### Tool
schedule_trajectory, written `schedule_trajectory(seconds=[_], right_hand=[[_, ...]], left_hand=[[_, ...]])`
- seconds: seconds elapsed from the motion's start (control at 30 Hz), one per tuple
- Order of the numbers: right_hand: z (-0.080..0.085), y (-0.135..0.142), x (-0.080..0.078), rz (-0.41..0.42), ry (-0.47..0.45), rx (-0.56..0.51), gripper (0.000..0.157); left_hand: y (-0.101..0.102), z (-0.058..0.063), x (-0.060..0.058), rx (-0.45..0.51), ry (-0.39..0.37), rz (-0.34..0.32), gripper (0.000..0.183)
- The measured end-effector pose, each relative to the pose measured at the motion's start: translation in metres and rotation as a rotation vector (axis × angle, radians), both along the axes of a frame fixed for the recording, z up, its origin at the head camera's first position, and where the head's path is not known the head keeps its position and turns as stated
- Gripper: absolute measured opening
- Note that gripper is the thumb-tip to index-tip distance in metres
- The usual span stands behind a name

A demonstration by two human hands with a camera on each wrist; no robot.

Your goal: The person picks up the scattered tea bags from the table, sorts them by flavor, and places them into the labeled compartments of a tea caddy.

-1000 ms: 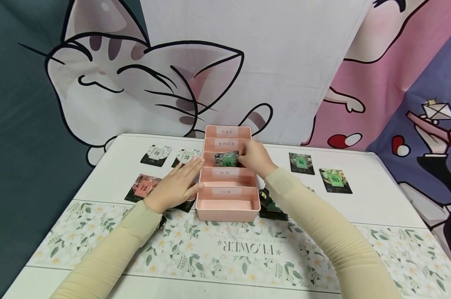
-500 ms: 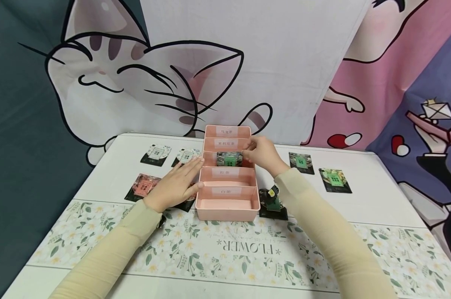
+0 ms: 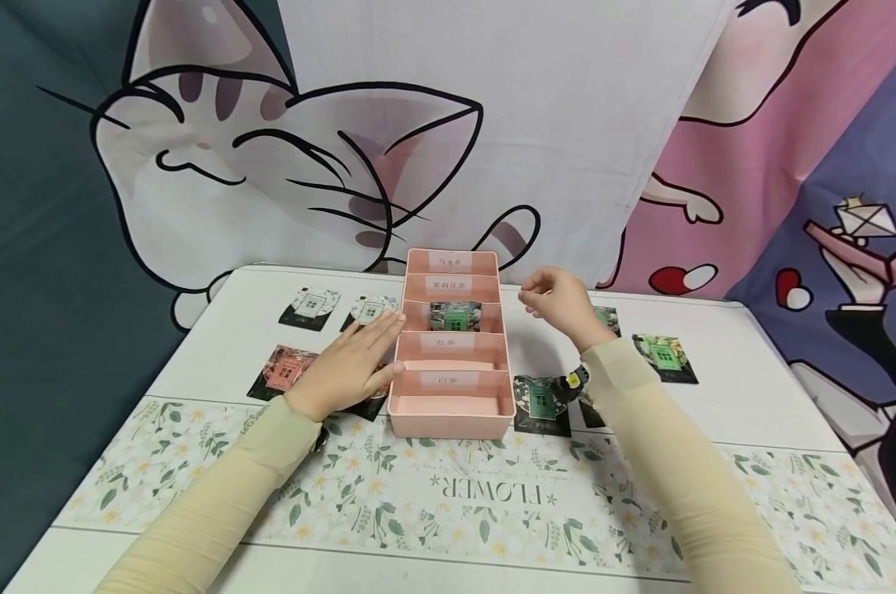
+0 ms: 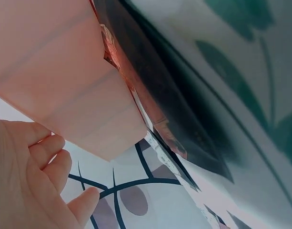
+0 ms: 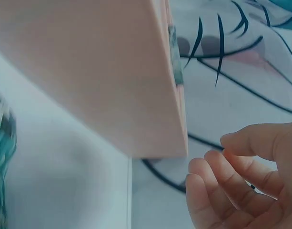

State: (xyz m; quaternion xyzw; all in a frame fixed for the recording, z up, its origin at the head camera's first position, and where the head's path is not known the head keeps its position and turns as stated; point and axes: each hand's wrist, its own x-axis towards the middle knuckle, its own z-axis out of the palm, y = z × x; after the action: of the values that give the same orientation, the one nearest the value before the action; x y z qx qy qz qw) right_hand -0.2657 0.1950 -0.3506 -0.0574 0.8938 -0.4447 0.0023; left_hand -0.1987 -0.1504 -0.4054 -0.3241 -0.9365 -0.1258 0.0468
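A pink box (image 3: 452, 426) with several labelled compartments stands lengthwise on the table. In its middle compartment sits a dark tea sachet (image 3: 455, 317) with a green label. My left hand (image 3: 347, 370) touches the box's left wall with fingers extended; the left wrist view shows its fingertips at the wall. To the right of the box, my right hand (image 3: 563, 307) hovers with loosely bent fingers. Nothing lies between its thumb and fingers in the right wrist view. A green-labelled sachet (image 3: 542, 404) lies beside the box's front right corner, partly covered by the wrist camera.
White-labelled sachets (image 3: 311, 307) and red-labelled sachets (image 3: 283, 371) lie left of the box, one partly under my left hand. More green-labelled sachets (image 3: 665, 358) lie on the right, some behind my right arm. A cartoon-printed cloth (image 3: 567, 148) hangs behind the table (image 3: 715, 412).
My right hand has let go of the green-labelled sachet in the middle compartment and moved right, out of the box. The left hand stays at the box wall.
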Motion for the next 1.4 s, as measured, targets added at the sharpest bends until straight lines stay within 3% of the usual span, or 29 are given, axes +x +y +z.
schedule_trajectory(seconds=[0.4, 0.77, 1.03, 1.27, 1.4], right_hand=[[-0.009, 0.046, -0.004, -0.110, 0.009, 0.043, 0.025], [-0.024, 0.083, -0.011, -0.215, 0.022, 0.157, 0.023], [-0.032, 0.103, -0.016, -0.232, 0.029, 0.210, 0.032], [-0.037, 0.115, -0.018, -0.253, -0.025, 0.289, 0.043], [-0.041, 0.119, -0.020, -0.267, -0.031, 0.328, 0.038]], left_hand=[[-0.001, 0.001, 0.000, -0.033, 0.026, 0.000, 0.072], [-0.001, 0.000, 0.001, -0.033, 0.018, 0.003, 0.072], [-0.002, 0.000, 0.002, -0.021, 0.034, -0.007, 0.073], [-0.001, -0.001, 0.001, -0.017, 0.024, -0.008, 0.077], [-0.001, 0.000, 0.002, -0.010, 0.027, -0.007, 0.078]])
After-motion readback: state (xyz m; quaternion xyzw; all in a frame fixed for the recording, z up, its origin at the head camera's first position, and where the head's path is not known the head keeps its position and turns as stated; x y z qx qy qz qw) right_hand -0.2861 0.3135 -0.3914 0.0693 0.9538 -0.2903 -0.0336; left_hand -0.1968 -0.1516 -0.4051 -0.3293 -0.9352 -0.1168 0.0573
